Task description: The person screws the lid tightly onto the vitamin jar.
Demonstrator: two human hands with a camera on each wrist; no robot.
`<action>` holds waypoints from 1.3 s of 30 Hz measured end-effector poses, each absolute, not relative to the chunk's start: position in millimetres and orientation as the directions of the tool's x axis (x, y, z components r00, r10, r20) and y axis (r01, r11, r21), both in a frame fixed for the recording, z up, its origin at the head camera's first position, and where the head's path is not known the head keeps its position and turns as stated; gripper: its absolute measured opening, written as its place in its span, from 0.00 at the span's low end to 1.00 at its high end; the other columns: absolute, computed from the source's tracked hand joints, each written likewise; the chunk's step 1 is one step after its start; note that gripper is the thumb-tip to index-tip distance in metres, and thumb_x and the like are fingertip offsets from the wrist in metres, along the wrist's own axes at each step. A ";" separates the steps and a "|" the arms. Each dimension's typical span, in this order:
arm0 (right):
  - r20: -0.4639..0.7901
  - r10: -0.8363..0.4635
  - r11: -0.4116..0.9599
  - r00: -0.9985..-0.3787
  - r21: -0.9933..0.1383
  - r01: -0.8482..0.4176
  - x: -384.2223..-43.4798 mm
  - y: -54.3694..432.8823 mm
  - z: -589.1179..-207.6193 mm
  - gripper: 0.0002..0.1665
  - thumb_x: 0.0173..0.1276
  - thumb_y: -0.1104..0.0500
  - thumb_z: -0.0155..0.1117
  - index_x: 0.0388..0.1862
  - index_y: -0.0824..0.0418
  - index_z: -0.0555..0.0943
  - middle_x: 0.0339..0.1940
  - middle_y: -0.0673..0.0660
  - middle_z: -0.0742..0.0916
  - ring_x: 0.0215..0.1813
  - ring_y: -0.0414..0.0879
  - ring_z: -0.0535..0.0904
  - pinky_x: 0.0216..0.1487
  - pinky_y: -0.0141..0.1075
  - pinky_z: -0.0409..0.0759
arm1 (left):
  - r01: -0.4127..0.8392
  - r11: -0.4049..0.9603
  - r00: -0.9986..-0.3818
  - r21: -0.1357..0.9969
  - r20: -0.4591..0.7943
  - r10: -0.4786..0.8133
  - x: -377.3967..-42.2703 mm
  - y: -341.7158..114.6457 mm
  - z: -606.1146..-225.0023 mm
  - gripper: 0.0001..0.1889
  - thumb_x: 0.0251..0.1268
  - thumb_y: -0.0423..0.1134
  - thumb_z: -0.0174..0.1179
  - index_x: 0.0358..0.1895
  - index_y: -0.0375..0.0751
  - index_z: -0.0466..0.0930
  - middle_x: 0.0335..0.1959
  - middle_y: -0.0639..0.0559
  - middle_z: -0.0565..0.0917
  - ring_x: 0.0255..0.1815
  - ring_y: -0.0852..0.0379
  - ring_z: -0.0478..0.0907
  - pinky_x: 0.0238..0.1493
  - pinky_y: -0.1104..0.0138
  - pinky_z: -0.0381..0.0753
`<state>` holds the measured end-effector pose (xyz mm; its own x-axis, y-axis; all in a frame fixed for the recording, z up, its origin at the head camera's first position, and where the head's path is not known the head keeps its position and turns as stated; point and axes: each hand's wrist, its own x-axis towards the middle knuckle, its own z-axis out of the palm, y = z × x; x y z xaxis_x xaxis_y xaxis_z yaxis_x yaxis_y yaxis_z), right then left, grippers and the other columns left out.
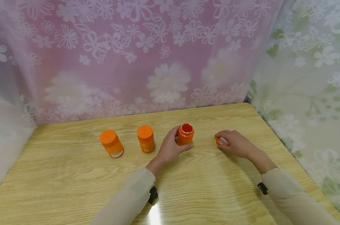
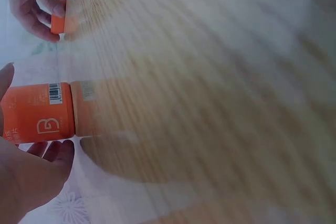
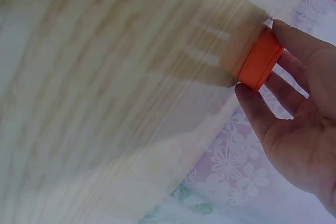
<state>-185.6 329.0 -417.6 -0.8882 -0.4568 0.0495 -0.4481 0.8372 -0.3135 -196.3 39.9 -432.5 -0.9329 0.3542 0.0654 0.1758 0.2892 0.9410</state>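
Observation:
My left hand (image 1: 170,147) curves around an uncapped orange bottle (image 1: 184,139) that stands upright. Its mouth faces up, showing a red inside and a pale, shiny rim. In the left wrist view, the fingers lie along one side of the bottle (image 2: 44,114), whose printed label and barcode show. To the right, my right hand (image 1: 235,143) pinches an orange lid (image 1: 222,141) at the tabletop, with the lid's whitish inner face turned up. The right wrist view shows thumb and fingertips at opposite edges of the lid (image 3: 261,60).
Left of my left hand, two capped orange bottles stand upright: one nearby (image 1: 146,139) and another farther left (image 1: 112,143). The wood-grain table (image 1: 74,184) meets a pink floral curtain (image 1: 124,78) behind and a pale floral one (image 1: 307,93) at the right.

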 end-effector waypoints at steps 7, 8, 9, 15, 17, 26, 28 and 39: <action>0.083 -0.474 0.831 -0.876 -0.288 -0.477 -183.1 325.8 -419.6 0.21 0.64 0.60 0.67 0.54 0.67 0.78 0.53 0.65 0.81 0.50 0.59 0.77 0.54 0.57 0.68 | 0.167 0.293 -0.939 0.941 0.062 0.338 -198.4 44.5 -433.8 0.39 0.53 0.44 0.72 0.68 0.52 0.62 0.58 0.59 0.72 0.57 0.57 0.71 0.59 0.60 0.71; 0.087 -0.476 0.830 -0.875 -0.283 -0.480 -182.8 325.6 -419.8 0.21 0.64 0.60 0.67 0.54 0.67 0.78 0.53 0.65 0.81 0.51 0.59 0.77 0.55 0.58 0.67 | 0.168 0.295 -0.939 0.941 0.062 0.337 -198.9 45.2 -433.8 0.38 0.53 0.44 0.72 0.68 0.51 0.63 0.58 0.59 0.73 0.57 0.57 0.71 0.59 0.60 0.71; 0.091 -0.478 0.831 -0.874 -0.277 -0.483 -182.3 325.2 -419.7 0.21 0.64 0.60 0.67 0.54 0.67 0.78 0.53 0.65 0.81 0.51 0.59 0.77 0.56 0.58 0.67 | 0.166 0.300 -0.940 0.940 0.059 0.335 -199.5 46.2 -433.8 0.38 0.54 0.44 0.72 0.68 0.51 0.63 0.58 0.59 0.73 0.57 0.58 0.71 0.59 0.60 0.71; 0.100 -0.471 0.834 -0.876 -0.274 -0.479 -181.2 320.7 -419.8 0.20 0.65 0.60 0.66 0.53 0.66 0.78 0.53 0.65 0.81 0.53 0.61 0.76 0.55 0.57 0.68 | 0.150 0.330 -0.938 0.932 0.028 0.347 -204.8 46.8 -432.7 0.35 0.55 0.44 0.71 0.67 0.49 0.64 0.57 0.58 0.74 0.55 0.57 0.73 0.58 0.61 0.72; 0.099 -0.471 0.834 -0.877 -0.276 -0.479 -181.1 320.3 -419.6 0.19 0.65 0.60 0.66 0.53 0.66 0.78 0.53 0.65 0.80 0.53 0.61 0.75 0.55 0.58 0.68 | 0.158 0.347 -0.935 0.924 0.027 0.354 -206.0 46.6 -432.4 0.34 0.55 0.43 0.71 0.66 0.49 0.65 0.56 0.58 0.74 0.55 0.57 0.73 0.58 0.61 0.72; 0.113 -0.482 0.827 -0.869 -0.270 -0.493 -183.4 322.0 -419.7 0.18 0.64 0.60 0.67 0.52 0.66 0.79 0.49 0.63 0.80 0.49 0.60 0.76 0.52 0.56 0.70 | 0.211 0.435 -0.937 0.875 0.055 0.344 -208.2 47.7 -435.1 0.34 0.55 0.45 0.71 0.65 0.48 0.66 0.55 0.56 0.74 0.54 0.56 0.73 0.57 0.61 0.72; 0.115 -0.491 0.822 -0.864 -0.267 -0.503 -185.1 321.6 -418.7 0.18 0.64 0.60 0.67 0.51 0.65 0.79 0.48 0.62 0.80 0.47 0.60 0.76 0.50 0.56 0.71 | 0.214 0.435 -0.939 0.874 0.061 0.339 -208.8 47.7 -436.4 0.34 0.55 0.45 0.71 0.65 0.48 0.66 0.55 0.56 0.75 0.54 0.56 0.73 0.57 0.61 0.72; 0.042 -0.517 0.832 -0.855 -0.207 -0.514 -192.4 315.4 -407.2 0.18 0.60 0.60 0.70 0.46 0.68 0.79 0.42 0.63 0.80 0.40 0.58 0.77 0.45 0.53 0.76 | 0.239 0.465 -0.940 0.852 0.083 0.332 -207.1 47.6 -441.4 0.35 0.56 0.47 0.70 0.66 0.49 0.65 0.54 0.57 0.73 0.52 0.57 0.73 0.55 0.62 0.73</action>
<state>-192.4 315.4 -407.2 -0.8547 -0.5173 0.0425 -0.5141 0.8324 -0.2069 -207.1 47.6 -441.4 -0.9397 0.3320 0.0825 0.2392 0.4651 0.8523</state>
